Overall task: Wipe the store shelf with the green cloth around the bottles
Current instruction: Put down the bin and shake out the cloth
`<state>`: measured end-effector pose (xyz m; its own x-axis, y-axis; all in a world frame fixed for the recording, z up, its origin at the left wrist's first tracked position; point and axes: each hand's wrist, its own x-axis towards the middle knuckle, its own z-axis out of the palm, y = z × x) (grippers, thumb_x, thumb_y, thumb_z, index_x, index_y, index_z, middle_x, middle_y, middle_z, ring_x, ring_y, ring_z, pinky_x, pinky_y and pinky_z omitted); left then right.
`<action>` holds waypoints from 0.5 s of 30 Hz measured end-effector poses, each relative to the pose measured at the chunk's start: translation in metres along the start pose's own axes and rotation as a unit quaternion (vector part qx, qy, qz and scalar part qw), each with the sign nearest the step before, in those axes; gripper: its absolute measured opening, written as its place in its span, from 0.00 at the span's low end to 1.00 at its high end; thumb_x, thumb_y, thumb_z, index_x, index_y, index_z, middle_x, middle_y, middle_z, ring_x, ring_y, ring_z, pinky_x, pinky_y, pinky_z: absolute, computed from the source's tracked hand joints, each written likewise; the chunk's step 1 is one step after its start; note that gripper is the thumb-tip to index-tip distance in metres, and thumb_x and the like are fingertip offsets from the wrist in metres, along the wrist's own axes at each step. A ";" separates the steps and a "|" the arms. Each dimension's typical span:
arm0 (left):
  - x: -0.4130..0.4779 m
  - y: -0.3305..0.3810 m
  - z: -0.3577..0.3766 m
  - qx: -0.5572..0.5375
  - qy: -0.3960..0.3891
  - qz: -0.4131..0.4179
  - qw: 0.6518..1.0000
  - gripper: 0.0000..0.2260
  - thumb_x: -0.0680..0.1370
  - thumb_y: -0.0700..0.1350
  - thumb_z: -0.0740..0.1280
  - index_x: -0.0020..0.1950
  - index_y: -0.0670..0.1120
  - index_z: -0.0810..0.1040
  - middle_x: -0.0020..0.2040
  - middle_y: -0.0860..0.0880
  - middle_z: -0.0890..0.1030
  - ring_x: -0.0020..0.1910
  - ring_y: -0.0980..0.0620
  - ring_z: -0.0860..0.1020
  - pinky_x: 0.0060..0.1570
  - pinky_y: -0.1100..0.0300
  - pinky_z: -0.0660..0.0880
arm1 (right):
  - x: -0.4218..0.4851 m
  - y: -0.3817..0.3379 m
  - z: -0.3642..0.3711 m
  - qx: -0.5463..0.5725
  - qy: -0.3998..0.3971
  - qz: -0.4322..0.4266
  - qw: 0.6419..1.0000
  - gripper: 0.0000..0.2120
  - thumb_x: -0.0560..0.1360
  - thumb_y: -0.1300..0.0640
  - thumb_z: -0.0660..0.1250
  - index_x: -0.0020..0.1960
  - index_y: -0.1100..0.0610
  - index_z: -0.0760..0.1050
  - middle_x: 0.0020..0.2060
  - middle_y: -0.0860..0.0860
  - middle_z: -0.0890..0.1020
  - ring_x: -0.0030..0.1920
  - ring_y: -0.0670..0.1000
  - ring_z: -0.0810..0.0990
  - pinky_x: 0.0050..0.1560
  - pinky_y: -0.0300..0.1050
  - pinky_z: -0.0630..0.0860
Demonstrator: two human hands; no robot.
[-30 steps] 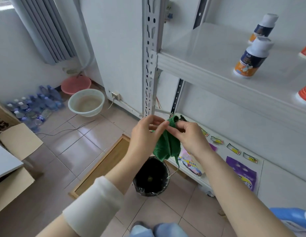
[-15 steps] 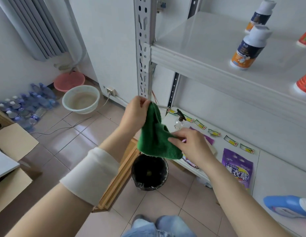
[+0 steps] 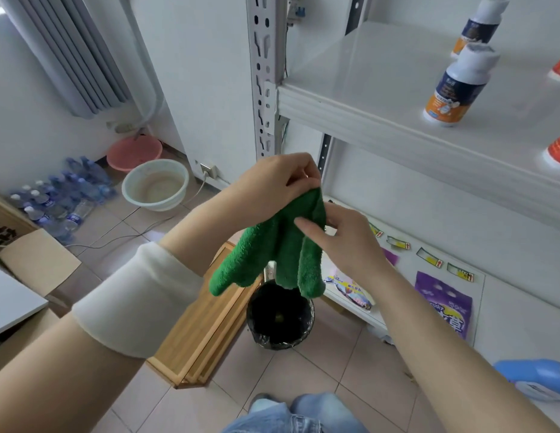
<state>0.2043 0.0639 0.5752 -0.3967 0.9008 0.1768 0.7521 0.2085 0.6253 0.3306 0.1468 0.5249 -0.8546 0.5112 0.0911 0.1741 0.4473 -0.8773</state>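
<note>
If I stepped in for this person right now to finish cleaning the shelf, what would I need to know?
Left hand: pinches the top of the green cloth, which hangs in the air above the black bin.
Right hand: fingers hold a fold at the cloth's side.
Shelf: two white-capped bottles stand upright on it, with orange containers at the right edge of view.
Done: the cloth is in hand.
Left: the cloth is not touching the shelf yet, so all the wiping around the bottles remains.
</note>
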 end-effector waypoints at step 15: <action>-0.096 -0.076 0.140 -0.428 -0.025 -0.479 0.766 0.27 0.79 0.60 0.48 0.66 0.42 0.69 0.58 0.45 0.76 0.56 0.46 0.74 0.61 0.51 0.68 | 0.006 -0.005 -0.016 0.274 -0.051 0.216 0.936 0.08 0.77 0.61 0.59 0.46 0.60 0.77 0.40 0.56 0.80 0.40 0.52 0.78 0.47 0.46 0.75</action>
<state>0.2587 0.0151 0.4037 -0.5139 0.5094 -0.6902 -0.4998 0.4762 0.7235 0.3322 0.1597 0.5378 -0.8093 0.4730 -0.3482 0.2604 -0.2425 -0.9346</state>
